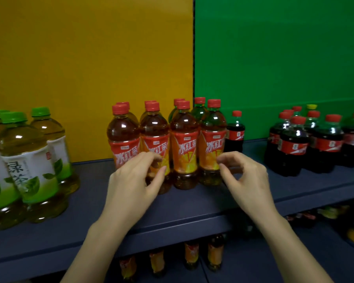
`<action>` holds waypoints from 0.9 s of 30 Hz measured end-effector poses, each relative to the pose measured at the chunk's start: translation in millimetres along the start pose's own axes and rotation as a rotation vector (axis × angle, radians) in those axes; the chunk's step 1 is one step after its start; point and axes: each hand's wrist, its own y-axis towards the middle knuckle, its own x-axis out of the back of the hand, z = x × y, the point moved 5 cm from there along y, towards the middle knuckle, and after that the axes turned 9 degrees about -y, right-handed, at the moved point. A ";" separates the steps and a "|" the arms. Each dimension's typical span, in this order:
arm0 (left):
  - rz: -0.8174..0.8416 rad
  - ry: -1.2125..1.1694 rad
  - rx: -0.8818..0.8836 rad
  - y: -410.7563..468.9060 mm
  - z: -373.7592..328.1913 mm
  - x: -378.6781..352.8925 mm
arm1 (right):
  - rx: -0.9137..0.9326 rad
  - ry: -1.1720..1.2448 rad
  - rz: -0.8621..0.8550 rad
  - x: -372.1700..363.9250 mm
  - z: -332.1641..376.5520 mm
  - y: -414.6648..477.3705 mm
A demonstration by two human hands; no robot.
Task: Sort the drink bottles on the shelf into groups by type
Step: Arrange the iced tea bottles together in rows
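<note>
Green tea bottles [32, 160], left group: white-and-green label with large dark characters 绿茶 running downward, and a small red seal mark near the label top, too small to read. Iced tea bottles [168, 144], centre group: red-and-orange labels with big white characters 冰红茶; on the leftmost front bottle a hand covers the lower part. Small brand patch above the characters, unreadable. Cola bottles [294, 144], right group: red labels, print blurred, not legible.
</note>
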 end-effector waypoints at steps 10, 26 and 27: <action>0.191 -0.239 -0.017 24.1 -84.5 -116.7 | -0.100 -0.058 -0.104 82.9 -127.2 19.3; 0.195 -0.043 0.408 92.3 -105.7 -260.5 | -0.169 0.075 0.294 72.4 -236.5 55.8; 0.194 -0.042 0.446 97.8 -100.9 -266.1 | -0.168 0.070 0.300 69.5 -237.3 56.5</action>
